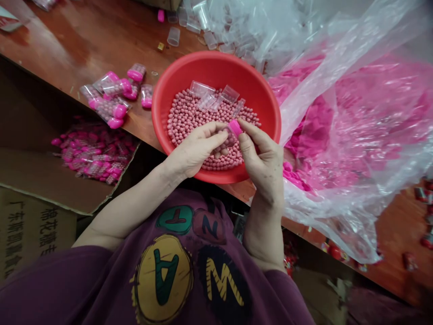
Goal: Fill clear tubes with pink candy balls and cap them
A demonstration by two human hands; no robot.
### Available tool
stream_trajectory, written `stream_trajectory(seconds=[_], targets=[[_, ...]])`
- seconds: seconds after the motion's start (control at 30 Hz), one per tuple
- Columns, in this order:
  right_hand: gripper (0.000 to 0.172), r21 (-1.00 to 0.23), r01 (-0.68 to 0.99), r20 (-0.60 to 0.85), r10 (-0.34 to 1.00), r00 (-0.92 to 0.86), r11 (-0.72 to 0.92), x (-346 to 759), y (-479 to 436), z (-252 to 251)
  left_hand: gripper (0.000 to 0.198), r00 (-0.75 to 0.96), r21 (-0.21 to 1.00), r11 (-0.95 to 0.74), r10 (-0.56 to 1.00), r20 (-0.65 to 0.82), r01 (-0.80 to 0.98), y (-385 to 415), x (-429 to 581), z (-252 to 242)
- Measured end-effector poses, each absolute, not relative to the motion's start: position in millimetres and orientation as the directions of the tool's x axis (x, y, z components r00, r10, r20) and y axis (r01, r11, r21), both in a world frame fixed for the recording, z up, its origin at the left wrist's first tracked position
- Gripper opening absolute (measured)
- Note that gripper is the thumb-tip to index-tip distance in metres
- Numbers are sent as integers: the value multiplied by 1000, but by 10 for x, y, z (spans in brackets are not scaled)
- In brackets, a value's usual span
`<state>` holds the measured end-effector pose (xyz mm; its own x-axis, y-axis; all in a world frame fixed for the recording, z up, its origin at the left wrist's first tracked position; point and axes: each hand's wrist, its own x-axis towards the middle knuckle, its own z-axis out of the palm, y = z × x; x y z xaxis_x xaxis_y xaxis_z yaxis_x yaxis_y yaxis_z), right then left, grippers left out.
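Over the red bowl, my left hand grips a small clear plastic container with pink balls inside. My right hand pinches the bright pink cap at the container's upper end between thumb and fingers. The cap sits at the mouth; whether it is fully seated I cannot tell. Many small pink balls fill the bottom of the bowl. Several clear empty containers lie on top of the balls at the far side.
Filled pink-capped containers lie on the wooden table at the left. Below them, a cardboard box holds many more. Clear containers are heaped behind the bowl. A large plastic bag of pink caps spreads at the right.
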<state>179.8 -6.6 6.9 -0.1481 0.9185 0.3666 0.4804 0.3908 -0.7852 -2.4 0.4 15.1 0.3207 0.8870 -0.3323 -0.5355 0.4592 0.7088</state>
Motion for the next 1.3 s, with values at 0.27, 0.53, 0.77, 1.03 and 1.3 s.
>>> stream_trajectory(seconds=[0.27, 0.53, 0.77, 1.03, 1.3], targets=[[38, -694, 582, 395, 900, -184, 423, 1681, -144, 32, 27, 226, 726, 475, 879, -420, -497, 27, 26, 238], [47, -559, 714, 385, 895, -226, 421, 1596, -281, 43, 18, 235, 720, 427, 904, -357, -547, 18, 21, 133], [43, -769, 485, 448, 892, -57, 417, 1774, -266, -121, 5, 189, 782, 273, 961, -200, -560, -8, 3, 33], [20, -711, 560, 480, 876, -55, 425, 1673, -259, 18, 1, 155, 876, 141, 985, -77, -461, 0, 35, -62], [70, -325, 839, 488, 837, -246, 436, 1516, -251, -194, 8, 112, 897, 152, 987, -116, -416, -25, 81, -83]])
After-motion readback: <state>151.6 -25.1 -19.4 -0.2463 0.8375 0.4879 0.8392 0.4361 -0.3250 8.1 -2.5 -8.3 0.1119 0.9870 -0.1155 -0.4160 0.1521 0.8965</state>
